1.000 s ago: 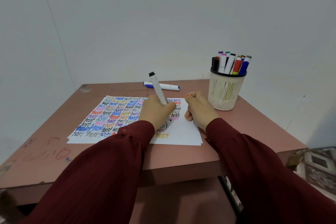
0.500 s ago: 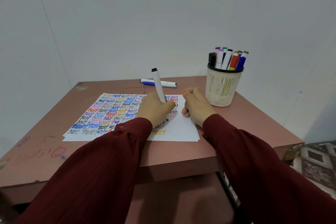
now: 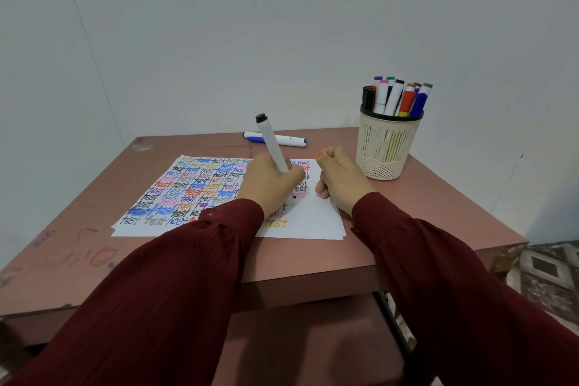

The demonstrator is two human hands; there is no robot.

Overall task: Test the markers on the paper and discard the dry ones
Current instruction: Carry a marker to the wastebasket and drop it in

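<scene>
Dark red sleeves (image 3: 175,298) fill the foreground, both forearms reaching over the front edge of a reddish-brown table (image 3: 297,257). Faint red and blue scribbles mark the tabletop at front left.

A white paper (image 3: 313,219) lies flat on the table, mid-surface. Most of it is covered in rows of the handwritten word "test", repeated in black, blue, red, pink, purple, grey and orange. A yellow "test" sits nearest the front edge. The right part is bare.

The left hand (image 3: 269,185) grasps a white marker (image 3: 272,144), fingers wrapped around its lower barrel. Its dark tip touches the paper just right of the written rows; its black end tilts up, leaning away and to the left. No print readable on the barrel.

The right hand (image 3: 341,182) is clenched in a fist, resting at the paper's right edge, just beside the left hand. Its inside is hidden.

Past it, right rear, stands a cream slotted cup (image 3: 387,147) with a black rim, holding upright markers (image 3: 398,97) with mixed caps. At the table's far edge lies a white-and-blue marker (image 3: 275,138).

Behind is a plain pale wall (image 3: 282,25); at lower right, patterned floor tile (image 3: 545,273).
</scene>
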